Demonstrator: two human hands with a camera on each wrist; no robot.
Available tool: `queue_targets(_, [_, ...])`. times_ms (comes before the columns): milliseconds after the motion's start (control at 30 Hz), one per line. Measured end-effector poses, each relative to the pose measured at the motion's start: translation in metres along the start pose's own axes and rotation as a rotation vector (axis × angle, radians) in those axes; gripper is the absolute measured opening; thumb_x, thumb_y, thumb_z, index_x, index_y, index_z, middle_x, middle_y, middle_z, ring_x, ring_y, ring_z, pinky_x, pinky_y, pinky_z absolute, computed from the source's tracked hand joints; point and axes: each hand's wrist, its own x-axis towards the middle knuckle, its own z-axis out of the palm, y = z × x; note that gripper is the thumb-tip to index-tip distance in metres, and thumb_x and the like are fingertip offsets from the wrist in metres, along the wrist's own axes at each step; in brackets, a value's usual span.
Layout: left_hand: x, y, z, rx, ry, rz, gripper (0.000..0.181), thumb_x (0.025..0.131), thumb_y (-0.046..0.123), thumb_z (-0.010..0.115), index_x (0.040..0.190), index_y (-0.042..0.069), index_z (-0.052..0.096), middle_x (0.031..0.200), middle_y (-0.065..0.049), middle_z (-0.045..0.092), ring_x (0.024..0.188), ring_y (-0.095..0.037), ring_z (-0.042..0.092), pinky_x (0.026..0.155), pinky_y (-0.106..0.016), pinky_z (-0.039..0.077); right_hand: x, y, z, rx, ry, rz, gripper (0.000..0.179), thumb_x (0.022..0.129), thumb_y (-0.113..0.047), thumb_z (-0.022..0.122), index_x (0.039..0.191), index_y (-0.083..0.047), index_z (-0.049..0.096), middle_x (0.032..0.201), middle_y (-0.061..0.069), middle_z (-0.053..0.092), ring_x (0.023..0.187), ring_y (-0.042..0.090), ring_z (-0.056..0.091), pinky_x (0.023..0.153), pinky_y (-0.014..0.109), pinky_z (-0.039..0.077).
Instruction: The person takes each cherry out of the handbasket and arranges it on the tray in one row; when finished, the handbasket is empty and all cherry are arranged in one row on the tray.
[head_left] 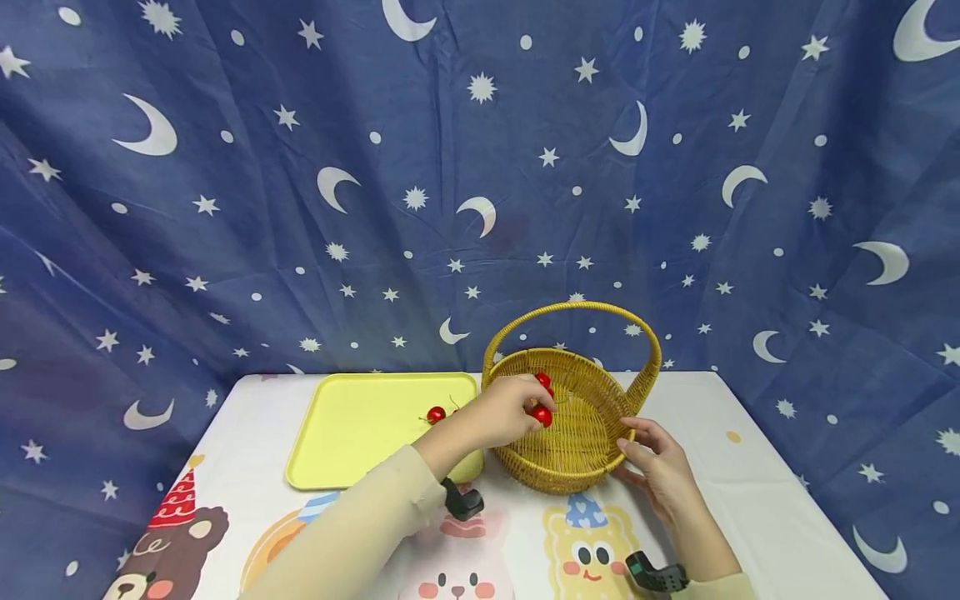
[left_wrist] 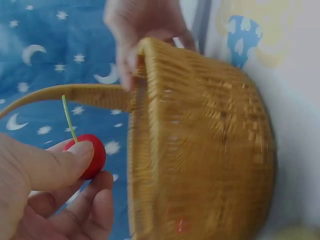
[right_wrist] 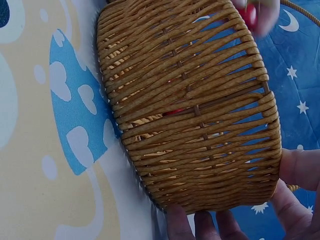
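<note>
My left hand (head_left: pixel 513 412) pinches a red cherry (left_wrist: pixel 99 152) between thumb and fingers; the cherry's green stem points up in the left wrist view. The hand is over the left side of a woven wicker basket (head_left: pixel 577 477) with a tall arched handle. Inside the basket, at the back left, lie more red cherries (head_left: pixel 543 380), partly hidden by the hand. My right hand (head_left: pixel 663 471) grips the basket's right rim, with fingers along its outer wall (right_wrist: pixel 200 165). The basket looks slightly tilted in the head view.
A yellow tray (head_left: pixel 352 429) lies left of the basket. On its right side rests a red cherry (head_left: pixel 436 414), with another partly hidden behind my left forearm. The white tablecloth (head_left: pixel 720 500) has cartoon animals; a blue star-and-moon curtain (head_left: pixel 480 167) hangs behind.
</note>
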Motion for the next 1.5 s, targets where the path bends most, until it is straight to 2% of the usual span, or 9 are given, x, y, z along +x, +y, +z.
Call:
queue_targets(67, [-0.016,-0.006,-0.017,-0.049,0.04,-0.005,0.028,0.091,0.002,0.082,0.114,0.019,0.081,0.114,0.005,0.072,0.103,-0.016,0.066,0.09,-0.027,0.055,0.0,0.0,0.001,0.002,-0.005,0.003,0.042,0.105,-0.008,0.067,0.145,-0.009,0.058,0.131,0.01,0.053,0.108,0.014,0.068,0.089,0.037,0.065])
queue_targets(200, [-0.047,-0.029,-0.044,-0.127,0.133,-0.044,0.03,0.091,-0.004,0.08,0.112,0.018,0.08,0.114,0.002,0.07,0.104,-0.018,0.068,0.083,-0.029,0.059,0.0,0.0,0.001,0.0,-0.004,-0.001,0.042,0.105,-0.008,0.067,0.146,-0.009,0.057,0.131,0.01,0.053,0.109,0.014,0.067,0.089,0.036,0.065])
queue_targets(333, [-0.07,-0.063,-0.057,-0.184,0.199,-0.16,0.033,0.091,-0.008,0.077,0.113,0.017,0.079,0.115,-0.002,0.071,0.104,-0.021,0.072,0.073,-0.028,0.061,0.0,-0.001,0.001,-0.003,-0.006,-0.002,0.043,0.105,-0.009,0.067,0.147,-0.009,0.056,0.131,0.009,0.052,0.109,0.014,0.067,0.089,0.036,0.065])
queue_targets(567, [-0.084,-0.127,-0.06,-0.179,0.256,-0.365,0.036,0.093,-0.007,0.074,0.125,0.007,0.077,0.121,-0.01,0.072,0.104,-0.024,0.071,0.074,-0.029,0.056,-0.001,-0.001,0.0,0.0,-0.001,0.002,0.043,0.105,-0.008,0.067,0.147,-0.008,0.056,0.132,0.011,0.052,0.109,0.014,0.068,0.089,0.036,0.065])
queue_targets(700, [-0.087,-0.159,-0.05,-0.195,0.259,-0.436,0.033,0.091,-0.012,0.073,0.12,0.004,0.076,0.119,-0.013,0.073,0.101,-0.023,0.072,0.075,-0.029,0.059,0.0,0.0,0.001,-0.015,0.0,0.003,0.046,0.105,-0.009,0.066,0.149,-0.006,0.053,0.136,0.013,0.051,0.112,0.016,0.068,0.09,0.035,0.065])
queue_targets(767, [-0.089,-0.17,-0.044,-0.187,0.259,-0.443,0.033,0.089,-0.014,0.073,0.115,0.006,0.077,0.115,-0.012,0.075,0.099,-0.022,0.072,0.077,-0.03,0.058,0.0,0.001,0.001,-0.019,0.0,0.001,0.047,0.105,-0.009,0.065,0.15,-0.005,0.052,0.136,0.014,0.051,0.113,0.017,0.067,0.091,0.035,0.065])
queue_targets(867, [-0.091,-0.179,-0.039,-0.175,0.257,-0.44,0.035,0.086,-0.016,0.073,0.111,0.008,0.077,0.109,-0.009,0.076,0.095,-0.021,0.07,0.079,-0.031,0.056,0.0,0.001,0.001,-0.021,0.0,-0.001,0.049,0.106,-0.01,0.065,0.152,-0.004,0.051,0.137,0.014,0.051,0.114,0.018,0.067,0.091,0.035,0.065])
queue_targets(1100, [-0.091,-0.183,-0.036,-0.157,0.225,-0.423,0.039,0.08,-0.016,0.078,0.109,0.011,0.078,0.104,-0.008,0.074,0.089,-0.019,0.065,0.077,-0.03,0.053,0.001,0.0,0.001,-0.023,0.004,0.0,0.048,0.106,-0.01,0.065,0.151,-0.006,0.052,0.138,0.014,0.05,0.113,0.017,0.067,0.091,0.035,0.065])
queue_targets(1500, [-0.094,-0.178,-0.036,-0.156,0.199,-0.433,0.044,0.08,-0.014,0.081,0.116,0.011,0.078,0.108,-0.008,0.071,0.089,-0.021,0.058,0.077,-0.032,0.05,0.001,0.0,0.001,-0.03,0.011,0.008,0.048,0.105,-0.009,0.065,0.151,-0.007,0.053,0.138,0.013,0.049,0.114,0.015,0.063,0.089,0.034,0.065])
